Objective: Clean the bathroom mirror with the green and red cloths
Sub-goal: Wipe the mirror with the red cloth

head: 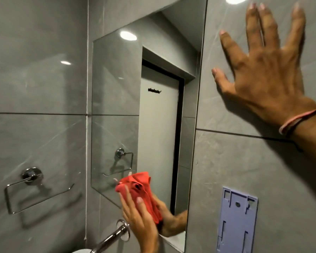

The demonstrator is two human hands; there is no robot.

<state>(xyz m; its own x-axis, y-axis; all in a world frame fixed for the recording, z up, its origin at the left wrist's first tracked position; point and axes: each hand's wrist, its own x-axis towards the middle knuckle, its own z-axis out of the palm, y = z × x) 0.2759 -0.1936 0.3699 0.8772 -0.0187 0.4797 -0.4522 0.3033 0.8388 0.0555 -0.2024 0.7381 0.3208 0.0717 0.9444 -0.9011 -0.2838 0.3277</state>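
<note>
The bathroom mirror (pixel 159 106) is a tall frameless pane on the grey tiled wall and reflects a white door. My left hand (pixel 137 218) presses a bunched red cloth (pixel 140 187) against the mirror's lower left part. The hand and cloth are doubled in the glass. My right hand (pixel 266 70) lies flat on the wall tile to the right of the mirror, fingers spread, holding nothing. A pink band circles its wrist. No green cloth is in view.
A chrome towel ring (pixel 31 187) hangs on the left wall. A chrome tap (pixel 115 234) juts out from the wall below the mirror. A lilac plastic wall bracket (pixel 237 220) sits on the tile at lower right.
</note>
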